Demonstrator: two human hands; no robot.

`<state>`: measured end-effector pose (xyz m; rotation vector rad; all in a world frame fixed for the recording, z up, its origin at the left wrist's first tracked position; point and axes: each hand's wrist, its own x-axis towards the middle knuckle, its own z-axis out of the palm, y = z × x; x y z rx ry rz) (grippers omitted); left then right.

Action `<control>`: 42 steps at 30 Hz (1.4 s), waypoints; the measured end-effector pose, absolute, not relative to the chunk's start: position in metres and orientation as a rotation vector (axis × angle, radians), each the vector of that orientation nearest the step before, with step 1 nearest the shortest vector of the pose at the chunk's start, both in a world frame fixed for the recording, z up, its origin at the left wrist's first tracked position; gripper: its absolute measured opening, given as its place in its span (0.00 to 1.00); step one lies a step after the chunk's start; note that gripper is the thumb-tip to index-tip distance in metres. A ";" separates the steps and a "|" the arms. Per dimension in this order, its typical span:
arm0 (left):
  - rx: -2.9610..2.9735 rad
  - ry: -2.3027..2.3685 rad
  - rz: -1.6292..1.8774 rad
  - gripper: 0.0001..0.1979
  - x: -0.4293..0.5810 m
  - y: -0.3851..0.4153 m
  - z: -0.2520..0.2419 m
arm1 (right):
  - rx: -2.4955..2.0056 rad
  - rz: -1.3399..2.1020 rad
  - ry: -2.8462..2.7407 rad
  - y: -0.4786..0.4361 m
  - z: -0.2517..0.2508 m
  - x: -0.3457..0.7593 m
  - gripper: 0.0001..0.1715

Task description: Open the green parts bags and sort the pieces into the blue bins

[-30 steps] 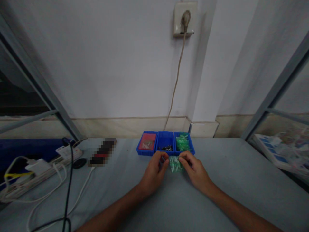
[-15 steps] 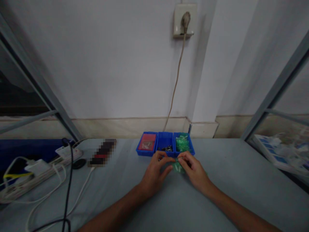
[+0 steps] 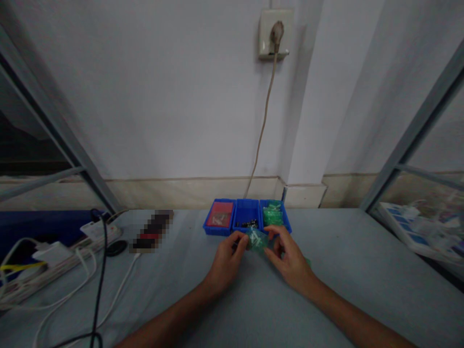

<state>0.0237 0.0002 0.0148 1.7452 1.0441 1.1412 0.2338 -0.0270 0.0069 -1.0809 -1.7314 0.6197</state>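
Observation:
A small green clear bag with whitish pieces in it hangs between my hands, in front of the blue bins. My left hand pinches its left edge between thumb and fingers. At its right edge is my right hand, thumb and fingers apart and curved; whether they touch the bag is hard to tell. Behind stand three joined blue bins: the left bin holds a red sheet and a clear packet, the middle bin small dark and shiny parts, the right bin green bags.
Something green shows beside my right wrist. On the left lie a power strip with cables, a black round object and a blurred-out device. A white tray with clear bags stands at the right.
The green bag has moved left and up towards the middle bin. My left hand has shifted slightly left and closed on its edge; my right hand's fingers have spread.

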 end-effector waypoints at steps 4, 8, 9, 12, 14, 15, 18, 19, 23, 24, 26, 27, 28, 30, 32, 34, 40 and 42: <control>1.727 1.030 1.124 0.20 0.025 0.000 0.014 | -1.049 0.515 -1.803 -0.028 0.009 0.235 0.31; 1.711 1.011 1.119 0.20 0.026 0.000 0.013 | -1.039 0.510 -1.841 -0.029 0.009 0.236 0.29; 1.707 1.009 1.118 0.20 0.026 0.000 0.014 | -1.044 0.515 -1.842 -0.029 0.009 0.237 0.28; 1.704 1.016 1.100 0.20 0.025 0.001 0.013 | -1.064 0.522 -1.843 -0.028 0.009 0.237 0.26; 1.715 1.022 1.082 0.21 0.025 0.001 0.013 | -1.073 0.520 -1.848 -0.028 0.010 0.237 0.20; 1.722 1.030 1.077 0.22 0.025 0.001 0.012 | -1.075 0.516 -1.854 -0.028 0.011 0.238 0.15; 1.744 1.064 1.073 0.25 0.025 0.000 0.012 | -1.084 0.500 -1.883 -0.029 0.012 0.238 0.06; 1.746 1.075 1.067 0.25 0.025 0.000 0.013 | -1.088 0.494 -1.889 -0.029 0.012 0.238 0.05; 1.763 1.074 1.081 0.27 0.024 -0.002 0.019 | -1.123 0.485 -1.898 -0.030 0.011 0.234 0.10; 1.786 1.054 1.099 0.27 0.023 -0.003 0.020 | -1.136 0.485 -1.891 -0.029 0.011 0.234 0.13; 1.853 0.998 1.140 0.25 0.023 -0.003 0.021 | -1.152 0.501 -1.866 -0.028 0.011 0.233 0.18; 1.886 0.974 1.157 0.23 0.023 -0.002 0.021 | -1.152 0.519 -1.847 -0.028 0.012 0.233 0.19; 1.910 0.960 1.172 0.20 0.023 -0.002 0.020 | -1.151 0.544 -1.826 -0.027 0.012 0.233 0.20; 1.942 0.957 1.192 0.12 0.023 -0.002 0.016 | -1.145 0.605 -1.774 -0.025 0.013 0.233 0.22; 1.969 0.964 1.194 0.11 0.023 -0.001 0.012 | -1.143 0.680 -1.719 -0.024 0.013 0.234 0.24; 2.007 0.958 1.195 0.17 0.024 -0.001 0.009 | -1.134 0.774 -1.676 -0.023 0.011 0.234 0.26; 2.068 0.952 1.179 0.28 0.024 -0.002 0.009 | -1.108 0.990 -1.551 -0.020 0.004 0.234 0.28; 2.077 0.958 1.183 0.28 0.024 -0.002 0.010 | -1.099 1.052 -1.517 -0.019 0.003 0.233 0.29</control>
